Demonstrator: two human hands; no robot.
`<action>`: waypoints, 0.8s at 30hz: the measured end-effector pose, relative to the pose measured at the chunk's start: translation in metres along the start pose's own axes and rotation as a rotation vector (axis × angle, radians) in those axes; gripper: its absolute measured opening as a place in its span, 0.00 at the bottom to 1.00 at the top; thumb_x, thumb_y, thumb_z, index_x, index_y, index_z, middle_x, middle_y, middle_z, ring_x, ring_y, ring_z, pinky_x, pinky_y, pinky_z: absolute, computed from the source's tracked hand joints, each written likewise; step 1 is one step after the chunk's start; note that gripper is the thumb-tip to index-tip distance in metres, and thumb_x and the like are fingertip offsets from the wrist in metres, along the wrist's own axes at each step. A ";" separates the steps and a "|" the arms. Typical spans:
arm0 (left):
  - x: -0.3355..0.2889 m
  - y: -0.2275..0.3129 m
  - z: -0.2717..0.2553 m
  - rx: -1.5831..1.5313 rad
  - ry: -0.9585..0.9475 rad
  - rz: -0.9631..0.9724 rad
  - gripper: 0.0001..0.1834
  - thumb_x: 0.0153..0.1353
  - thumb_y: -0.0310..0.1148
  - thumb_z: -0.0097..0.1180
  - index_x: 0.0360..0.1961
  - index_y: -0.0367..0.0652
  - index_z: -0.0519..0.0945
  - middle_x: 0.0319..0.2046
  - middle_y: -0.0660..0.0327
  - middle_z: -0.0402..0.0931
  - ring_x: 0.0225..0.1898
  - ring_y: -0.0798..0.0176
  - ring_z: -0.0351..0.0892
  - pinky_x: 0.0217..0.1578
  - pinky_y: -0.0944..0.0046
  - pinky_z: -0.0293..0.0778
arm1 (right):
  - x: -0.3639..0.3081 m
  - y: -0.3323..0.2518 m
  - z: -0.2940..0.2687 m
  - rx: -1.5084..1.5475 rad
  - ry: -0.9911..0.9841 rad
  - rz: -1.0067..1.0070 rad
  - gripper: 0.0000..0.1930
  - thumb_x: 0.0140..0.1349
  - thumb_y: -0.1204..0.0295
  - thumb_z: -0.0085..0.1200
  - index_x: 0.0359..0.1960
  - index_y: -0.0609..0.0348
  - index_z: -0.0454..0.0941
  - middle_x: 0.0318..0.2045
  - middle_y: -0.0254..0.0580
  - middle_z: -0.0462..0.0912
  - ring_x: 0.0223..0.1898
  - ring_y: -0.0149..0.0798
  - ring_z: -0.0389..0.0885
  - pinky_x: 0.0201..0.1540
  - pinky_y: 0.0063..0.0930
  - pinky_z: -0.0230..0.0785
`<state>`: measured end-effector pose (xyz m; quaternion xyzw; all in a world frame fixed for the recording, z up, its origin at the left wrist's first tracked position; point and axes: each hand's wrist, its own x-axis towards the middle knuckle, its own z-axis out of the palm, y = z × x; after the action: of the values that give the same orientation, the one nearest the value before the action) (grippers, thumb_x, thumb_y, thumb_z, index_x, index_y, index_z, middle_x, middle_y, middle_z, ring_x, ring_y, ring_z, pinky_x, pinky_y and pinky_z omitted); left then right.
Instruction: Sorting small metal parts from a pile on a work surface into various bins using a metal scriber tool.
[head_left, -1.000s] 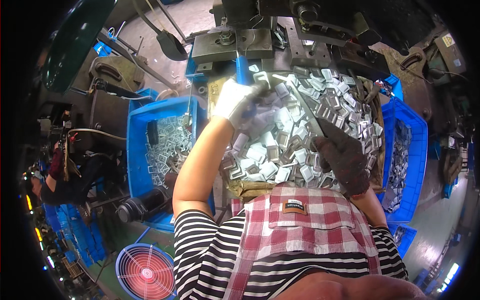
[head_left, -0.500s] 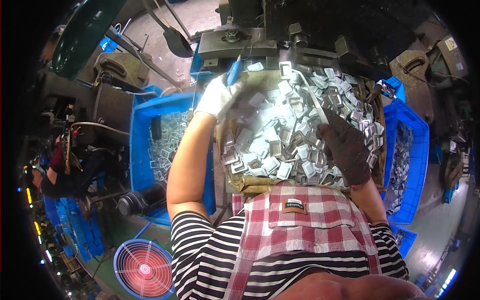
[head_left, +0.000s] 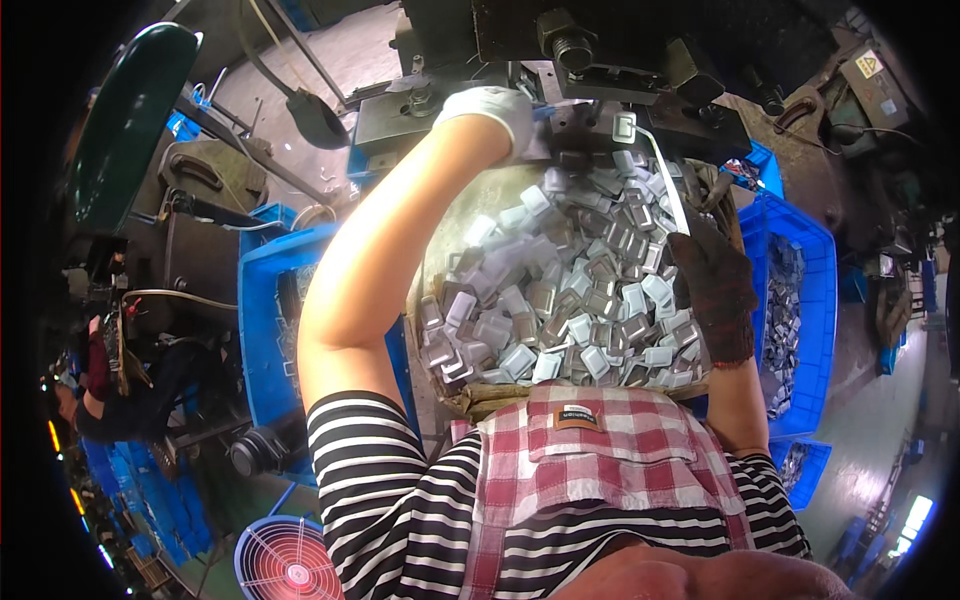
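My left hand (head_left: pixel 490 112), in a white glove, reaches forward to the metal block of the machine (head_left: pixel 400 118). Its back hides the fingers, and only a sliver of a blue-handled tool (head_left: pixel 543 114) shows beside it. My right hand (head_left: pixel 716 290), in a dark glove, is closed on long metal tweezers (head_left: pixel 664 165). At their far end is a small rectangular metal cup (head_left: pixel 624 127), up by the machine's lower part. Between my arms lies a heap of similar silvery metal cups (head_left: pixel 560 290) on a worktop with a padded front edge (head_left: pixel 490 398).
Blue crates of metal parts stand at left (head_left: pixel 262 330) and right (head_left: pixel 815 330). Heavy bolts (head_left: pixel 572 50) jut from the machine ahead. A fan (head_left: pixel 290 560) stands low at left, near a dark motor (head_left: pixel 258 450). A person (head_left: pixel 150 390) sits at far left.
My left hand has moved forward and right to the machine, its blue-handled tool now mostly hidden. The tweezers and the cup at their tip have shifted slightly right. The whole view has shifted a little.
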<state>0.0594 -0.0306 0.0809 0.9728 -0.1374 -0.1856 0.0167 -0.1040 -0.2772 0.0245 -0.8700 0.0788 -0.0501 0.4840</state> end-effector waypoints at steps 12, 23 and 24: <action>-0.032 -0.033 0.105 -0.372 0.253 -0.017 0.18 0.56 0.37 0.63 0.44 0.36 0.80 0.37 0.41 0.82 0.43 0.40 0.83 0.47 0.48 0.76 | 0.061 0.019 0.040 -0.181 0.045 -0.284 0.18 0.65 0.63 0.56 0.55 0.52 0.78 0.27 0.44 0.82 0.25 0.42 0.81 0.30 0.37 0.72; -0.048 -0.029 0.116 -0.299 0.283 -0.147 0.13 0.56 0.35 0.61 0.39 0.39 0.83 0.34 0.42 0.83 0.40 0.42 0.84 0.45 0.49 0.78 | 0.047 0.014 0.023 -0.589 0.249 -0.847 0.18 0.65 0.66 0.56 0.55 0.56 0.77 0.29 0.49 0.83 0.28 0.52 0.82 0.33 0.43 0.73; -0.042 -0.041 0.127 -0.322 0.382 -0.173 0.13 0.56 0.35 0.61 0.40 0.39 0.83 0.33 0.42 0.83 0.39 0.42 0.84 0.44 0.49 0.78 | 0.028 -0.002 0.017 -0.327 0.115 -0.446 0.19 0.66 0.67 0.56 0.57 0.56 0.77 0.27 0.43 0.82 0.25 0.41 0.80 0.29 0.35 0.71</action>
<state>-0.0139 0.0231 -0.0253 0.9831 -0.0169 -0.0188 0.1811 -0.0731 -0.2674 0.0179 -0.9283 -0.0802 -0.1911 0.3089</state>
